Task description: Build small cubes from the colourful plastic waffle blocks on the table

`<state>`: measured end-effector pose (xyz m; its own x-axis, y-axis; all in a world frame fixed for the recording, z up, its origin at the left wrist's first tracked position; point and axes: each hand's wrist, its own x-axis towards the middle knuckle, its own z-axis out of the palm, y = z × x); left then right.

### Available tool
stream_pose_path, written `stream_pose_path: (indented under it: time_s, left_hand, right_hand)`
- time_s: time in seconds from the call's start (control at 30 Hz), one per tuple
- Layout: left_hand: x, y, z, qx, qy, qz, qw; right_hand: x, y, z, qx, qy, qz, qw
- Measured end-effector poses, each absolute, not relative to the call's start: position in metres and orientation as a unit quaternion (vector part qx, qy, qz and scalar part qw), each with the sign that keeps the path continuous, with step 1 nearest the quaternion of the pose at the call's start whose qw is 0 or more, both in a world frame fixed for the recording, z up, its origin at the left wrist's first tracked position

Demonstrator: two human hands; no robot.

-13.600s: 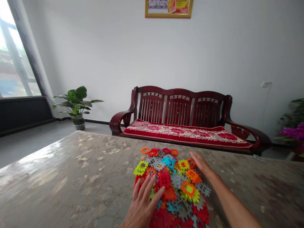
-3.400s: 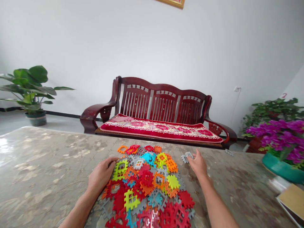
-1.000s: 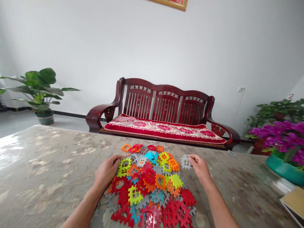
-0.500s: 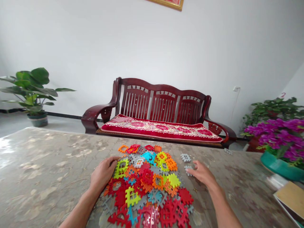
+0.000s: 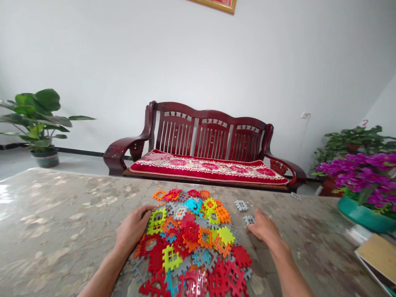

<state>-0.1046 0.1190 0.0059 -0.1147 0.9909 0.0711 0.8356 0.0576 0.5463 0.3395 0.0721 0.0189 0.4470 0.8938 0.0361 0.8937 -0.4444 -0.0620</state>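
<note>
on the table (image 5: 62,206), two gray pieces (image 5: 241,205) (image 5: 248,220), earlier just one, lie beside the pile (image 5: 190,231); hands (image 5: 132,227) (image 5: 264,227) half-curled, any grip unclear.

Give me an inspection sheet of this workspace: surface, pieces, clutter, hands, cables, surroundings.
Surface: table with a glossy floral pattern.
Pieces: mixed-colour heap of notched pieces, overlapping; to its right, a grey piece and a nearer grey piece, lying apart; another grey piece by the far edge.
Clutter: at the right, purple flowers in a teal pot, a tan-topped item and a blurred white item.
Hands: left hand at the heap's left edge; right hand at the nearer grey piece, grip unclear.
Cables: thin cord hanging from a wall outlet.
Surroundings: dark red wooden bench; leafy potted plant at left.
</note>
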Motion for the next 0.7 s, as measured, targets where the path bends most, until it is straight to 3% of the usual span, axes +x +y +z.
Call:
stream_pose_path:
  time_s: [0.5, 0.7]
  left_hand:
    - [-0.107, 0.121, 0.002, 0.646, 0.707, 0.240, 0.158]
    - [-0.105, 0.120, 0.003, 0.640, 0.712, 0.237, 0.167]
  right_hand:
    - [0.340, 0.070, 0.021, -0.846, -0.529, -0.008, 0.060]
    - [0.349, 0.072, 0.011, -0.851, -0.503, -0.023, 0.149]
